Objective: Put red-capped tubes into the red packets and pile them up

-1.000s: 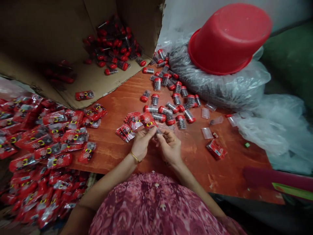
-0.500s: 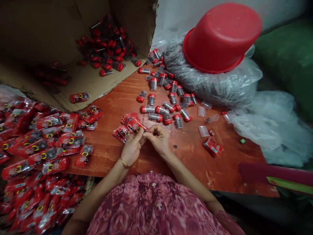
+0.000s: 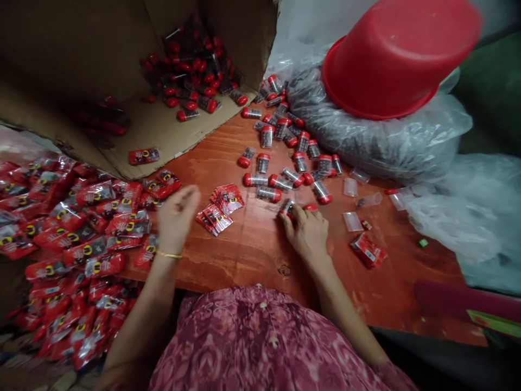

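My right hand (image 3: 307, 233) is over the wooden table, its thumb and fingers closed round a small clear bottle (image 3: 288, 208) of dark contents. Other bottles with red caps, such as one (image 3: 321, 191), lie just beyond it. My left hand (image 3: 177, 217), with a gold bangle at the wrist, is raised at the left, its fingers curled and smeared by motion; whether it holds anything cannot be made out. Between the hands lie flat red packets, fanned in two overlapping groups (image 3: 228, 199). Filled red packets (image 3: 126, 224) are heaped left of my left hand.
A cardboard box (image 3: 195, 133) with more red-capped bottles stands at the back left. A red tub (image 3: 386, 65) rests on a full plastic bag (image 3: 378, 144). Empty clear containers (image 3: 352, 221) and a red packet (image 3: 368, 250) lie at the right.
My hands have come apart: the left moved left towards the heaped packets, the right moved right onto a bottle. The red packet between them has left my right fingers. The view has shifted slightly.
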Demonstrator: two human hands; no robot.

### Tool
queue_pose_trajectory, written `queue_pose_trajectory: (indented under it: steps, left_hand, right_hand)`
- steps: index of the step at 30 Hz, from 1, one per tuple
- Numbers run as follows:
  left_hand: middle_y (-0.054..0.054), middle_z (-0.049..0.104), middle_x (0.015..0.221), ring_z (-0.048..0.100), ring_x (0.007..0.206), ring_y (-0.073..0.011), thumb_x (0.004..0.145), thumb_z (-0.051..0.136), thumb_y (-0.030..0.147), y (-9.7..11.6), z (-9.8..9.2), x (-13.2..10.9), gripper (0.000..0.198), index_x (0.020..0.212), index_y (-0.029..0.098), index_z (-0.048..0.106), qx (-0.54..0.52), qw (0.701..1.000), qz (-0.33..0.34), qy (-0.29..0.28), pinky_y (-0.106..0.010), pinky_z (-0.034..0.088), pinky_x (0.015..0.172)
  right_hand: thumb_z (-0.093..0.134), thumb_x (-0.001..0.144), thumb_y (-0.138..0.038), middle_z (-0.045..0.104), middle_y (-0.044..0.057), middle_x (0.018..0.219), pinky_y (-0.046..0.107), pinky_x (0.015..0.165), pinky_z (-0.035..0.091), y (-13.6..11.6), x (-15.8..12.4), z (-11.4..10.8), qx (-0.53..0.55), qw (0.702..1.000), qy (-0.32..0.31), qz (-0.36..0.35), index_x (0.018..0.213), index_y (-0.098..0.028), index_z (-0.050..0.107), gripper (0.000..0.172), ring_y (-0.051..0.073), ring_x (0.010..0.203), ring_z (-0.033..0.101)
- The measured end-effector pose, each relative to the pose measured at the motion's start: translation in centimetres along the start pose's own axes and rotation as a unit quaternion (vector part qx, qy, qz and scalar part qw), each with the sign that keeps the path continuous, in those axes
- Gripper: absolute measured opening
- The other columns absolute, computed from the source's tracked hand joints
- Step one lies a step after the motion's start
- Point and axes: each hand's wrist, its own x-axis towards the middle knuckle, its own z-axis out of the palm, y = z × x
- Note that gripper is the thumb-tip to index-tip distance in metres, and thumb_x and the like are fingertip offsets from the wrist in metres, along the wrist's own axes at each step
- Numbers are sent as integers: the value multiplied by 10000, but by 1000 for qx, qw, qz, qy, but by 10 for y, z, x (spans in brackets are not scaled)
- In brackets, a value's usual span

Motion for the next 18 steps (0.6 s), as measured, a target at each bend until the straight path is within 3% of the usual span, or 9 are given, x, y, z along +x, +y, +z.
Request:
queue_pose_trajectory:
  steps: [1, 3, 5, 7, 10, 14, 16, 18]
  left_hand:
    - [-89, 641, 1139, 519, 1156, -264, 685, 645, 455, -3, 14, 0, 377, 967, 206, 668, 106, 992, 53, -53, -429, 336, 1029]
    - [-112, 519, 1314, 347, 1301, -315, 696, 652, 371, -9, 37, 3, 325, 976, 210, 684, 264, 947, 140, -114, -494, 209, 1079]
    - [-93, 439, 1389, 237, 1351, -326, 716, 636, 317, -16, 50, 10, 256, 952, 240, 697, 353, 904, 184, -159, -541, 134, 1083]
    - [-76, 471, 1365, 223, 1357, -322, 742, 606, 293, -22, 56, 15, 180, 883, 265, 714, 390, 881, 198, -183, -564, 105, 1077]
    - [-70, 569, 1264, 262, 1339, -325, 768, 568, 289, -26, 57, 17, 158, 777, 274, 725, 397, 877, 205, -176, -573, 101, 1070]
    - [-84, 594, 1228, 321, 1309, -335, 786, 530, 288, -19, 55, 8, 197, 813, 260, 724, 397, 880, 225, -135, -573, 143, 1062]
    - [-94, 578, 1250, 312, 1316, -334, 801, 508, 297, -12, 56, -1, 226, 868, 245, 718, 396, 877, 251, -102, -571, 134, 1069]
    - [-89, 562, 1271, 295, 1326, -331, 813, 496, 309, -4, 57, -11, 238, 892, 243, 710, 392, 871, 285, -79, -577, 113, 1074]
  right_hand:
    - [442, 862, -454, 627, 129, 727, 339, 640, 329, -4, -5, -3, -7, 1000, -2, 9, 1040, -115, 632, 427, 252, 767, 498]
    - [425, 874, -455, 615, 119, 699, 324, 615, 312, -9, -10, -7, -8, 1000, -7, 11, 1024, -115, 639, 430, 237, 726, 494]
    - [435, 875, -442, 620, 115, 735, 317, 609, 309, -8, -11, -8, 1, 1000, -3, 2, 1022, -121, 639, 408, 224, 716, 496]
    - [455, 871, -425, 626, 109, 767, 318, 621, 321, -5, -9, -8, 20, 1000, 9, -6, 1004, -130, 641, 373, 218, 725, 502]
    - [483, 866, -383, 643, 106, 812, 335, 666, 356, -5, -5, -11, 69, 997, 30, -12, 972, -142, 645, 309, 215, 750, 517]
    - [498, 860, -319, 662, 104, 901, 363, 759, 400, -27, 2, -20, 211, 977, 39, -16, 966, -167, 646, 237, 212, 824, 560]
    - [506, 848, -339, 662, 100, 943, 350, 770, 429, -47, 7, -21, 331, 944, 5, -5, 1029, -169, 621, 274, 202, 849, 579]
    - [539, 807, -395, 660, 89, 958, 327, 743, 459, -68, 14, -17, 452, 890, -44, 31, 1090, -165, 583, 368, 192, 835, 592]
